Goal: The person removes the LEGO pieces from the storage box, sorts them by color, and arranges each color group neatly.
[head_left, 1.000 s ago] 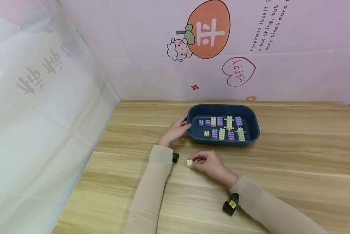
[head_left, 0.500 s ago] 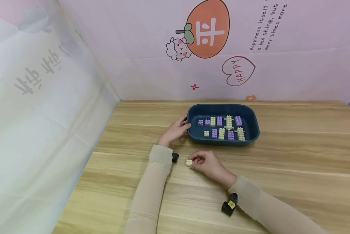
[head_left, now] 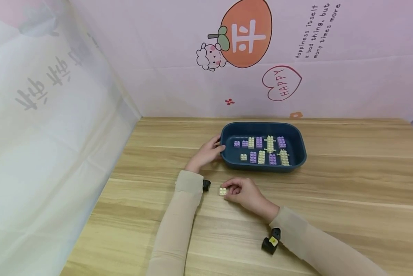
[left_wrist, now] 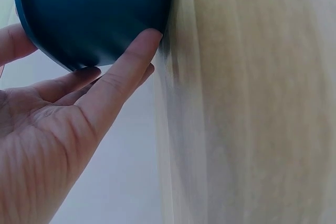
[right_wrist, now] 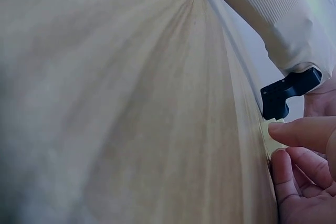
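My left hand [head_left: 203, 155] holds the left end of a dark blue plastic bin [head_left: 261, 167], thumb over the rim and fingers along the outer wall. The left wrist view shows those fingers against the bin's end wall [left_wrist: 100, 14]. In front of the bin, my right hand [head_left: 247, 194] pinches a small cream building brick [head_left: 222, 191] with four studs, between thumb and index finger, close over the table. From the right wrist, the brick is mostly hidden behind the fingers [right_wrist: 304, 132]. Purple bricks [head_left: 259, 142] and cream bricks [head_left: 261, 157] lie in two rows inside the bin.
Two cream pieces with side pegs, one a pegged brick [head_left: 270, 144], are among those in the bin. A wooden table [head_left: 348, 172] lies underneath, with a printed cloth [head_left: 178, 88] behind and a white cloth [head_left: 54, 153] at left. Black wrist cameras [head_left: 270, 242] sit on both sleeves.
The right hand and the cream brick have shifted very slightly to the left. The left hand and the bin have stayed in place.
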A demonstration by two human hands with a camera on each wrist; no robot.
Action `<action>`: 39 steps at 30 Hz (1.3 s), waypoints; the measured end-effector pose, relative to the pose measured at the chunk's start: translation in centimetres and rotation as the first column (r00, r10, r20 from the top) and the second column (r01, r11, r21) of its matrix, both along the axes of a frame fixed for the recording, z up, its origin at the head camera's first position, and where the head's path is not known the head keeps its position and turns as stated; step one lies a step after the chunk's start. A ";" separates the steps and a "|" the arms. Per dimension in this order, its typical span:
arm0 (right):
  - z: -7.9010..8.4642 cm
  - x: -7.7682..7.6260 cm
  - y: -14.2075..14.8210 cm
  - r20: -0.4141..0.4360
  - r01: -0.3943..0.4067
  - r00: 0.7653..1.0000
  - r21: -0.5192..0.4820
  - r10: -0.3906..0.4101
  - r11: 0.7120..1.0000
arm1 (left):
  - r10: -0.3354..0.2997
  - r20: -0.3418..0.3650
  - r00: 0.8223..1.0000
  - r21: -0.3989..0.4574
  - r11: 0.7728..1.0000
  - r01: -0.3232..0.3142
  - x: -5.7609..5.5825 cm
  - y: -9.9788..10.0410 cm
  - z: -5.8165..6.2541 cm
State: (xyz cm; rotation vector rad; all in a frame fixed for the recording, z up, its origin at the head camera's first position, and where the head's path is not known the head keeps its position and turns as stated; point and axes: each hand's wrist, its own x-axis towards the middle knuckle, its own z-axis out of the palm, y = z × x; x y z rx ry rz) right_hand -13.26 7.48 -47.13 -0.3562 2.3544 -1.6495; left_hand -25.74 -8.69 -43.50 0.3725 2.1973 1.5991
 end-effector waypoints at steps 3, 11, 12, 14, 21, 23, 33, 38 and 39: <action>0.0 0.1 0.0 0.006 -0.004 1.000 -0.003 0.004 1.000 | -0.002 -0.001 1.000 0.000 1.000 0.002 0.0 0.0 -0.1; 0.3 0.3 0.3 0.058 -0.008 0.998 -0.046 0.010 0.999 | -0.007 0.000 1.000 -0.002 1.000 0.007 0.1 0.0 -0.2; 0.4 0.3 0.3 0.068 -0.004 0.998 -0.057 0.008 0.998 | -0.008 0.000 1.000 -0.002 1.000 0.008 0.1 0.0 -0.2; 0.5 0.4 0.5 0.084 0.008 0.996 -0.074 -0.001 0.997 | -0.011 -0.002 1.000 -0.001 1.000 0.011 0.1 0.0 -0.2; 1.9 0.4 1.4 0.041 0.051 0.998 -0.096 -0.047 0.994 | -0.006 -0.006 1.000 -0.004 1.000 0.006 0.0 0.0 -0.1; 2.6 0.2 1.8 0.027 0.063 0.998 -0.109 -0.061 0.992 | -0.003 -0.008 1.000 -0.007 1.000 0.003 0.0 0.0 -0.1; 5.9 -1.4 3.7 -0.052 0.137 0.988 -0.089 -0.142 0.987 | -0.007 -0.025 1.000 -0.002 1.000 0.007 0.1 -0.2 0.0; 6.8 -2.4 4.6 -0.064 0.194 0.979 -0.027 -0.195 0.981 | -0.013 -0.024 1.000 -0.009 1.000 0.012 0.2 -0.2 0.2; 6.9 -2.6 4.8 -0.065 0.203 0.977 -0.017 -0.203 0.979 | -0.014 -0.022 1.000 -0.011 1.000 0.014 0.2 -0.1 0.2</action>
